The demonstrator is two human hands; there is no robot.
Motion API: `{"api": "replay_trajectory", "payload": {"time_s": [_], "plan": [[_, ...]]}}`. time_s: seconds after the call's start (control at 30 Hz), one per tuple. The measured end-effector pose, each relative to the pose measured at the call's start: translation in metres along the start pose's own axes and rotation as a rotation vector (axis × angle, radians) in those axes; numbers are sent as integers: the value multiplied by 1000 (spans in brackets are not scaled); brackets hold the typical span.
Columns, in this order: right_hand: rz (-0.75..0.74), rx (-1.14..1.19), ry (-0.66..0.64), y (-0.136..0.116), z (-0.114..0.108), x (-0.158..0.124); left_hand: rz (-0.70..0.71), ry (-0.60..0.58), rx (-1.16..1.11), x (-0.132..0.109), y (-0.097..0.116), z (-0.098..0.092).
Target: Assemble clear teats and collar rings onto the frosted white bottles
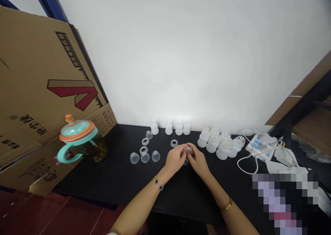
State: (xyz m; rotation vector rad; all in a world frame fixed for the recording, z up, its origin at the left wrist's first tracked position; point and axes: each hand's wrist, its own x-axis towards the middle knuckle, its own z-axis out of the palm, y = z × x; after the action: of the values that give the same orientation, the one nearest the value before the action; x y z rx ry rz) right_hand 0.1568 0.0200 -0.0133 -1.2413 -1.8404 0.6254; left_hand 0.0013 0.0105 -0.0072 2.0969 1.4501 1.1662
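My left hand [174, 159] and my right hand [201, 162] meet over the black table. Fingers of both close around a translucent bottle collar ring [188, 148], which they largely cover. Just below the fingertips a small clear piece [186, 162] shows in part; its kind is hidden. A loose collar ring [174, 143] lies behind my left hand. Further left are two more rings, one of them here [145, 141], and several clear dome caps [156, 156]. Several white baby bottles without caps [169, 128] stand along the wall.
Capped baby bottles [224, 149] are grouped at the right. Beyond them lie a white cable [243, 167] and a plastic packet [261, 146]. A turquoise-handled jug [88, 142] stands at the left, before a large cardboard box [31, 73]. A white wall [186, 55] bounds the table's back.
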Motion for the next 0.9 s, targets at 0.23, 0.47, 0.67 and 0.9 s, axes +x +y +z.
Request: {"api": "replay_trajectory", "payload": {"time_s": [0.23,0.47,0.67,0.9], "plan": [[-3,29,7,0,1,0,0,-1,11,0,0,0],[3,47,-3,1,2,0,5,20,-4,0,-2,1],[5,48,-3,2,2,0,-9,13,0,0,-1,0],[10,22,8,1,5,-2,11,31,47,-1,-1,1]]}}
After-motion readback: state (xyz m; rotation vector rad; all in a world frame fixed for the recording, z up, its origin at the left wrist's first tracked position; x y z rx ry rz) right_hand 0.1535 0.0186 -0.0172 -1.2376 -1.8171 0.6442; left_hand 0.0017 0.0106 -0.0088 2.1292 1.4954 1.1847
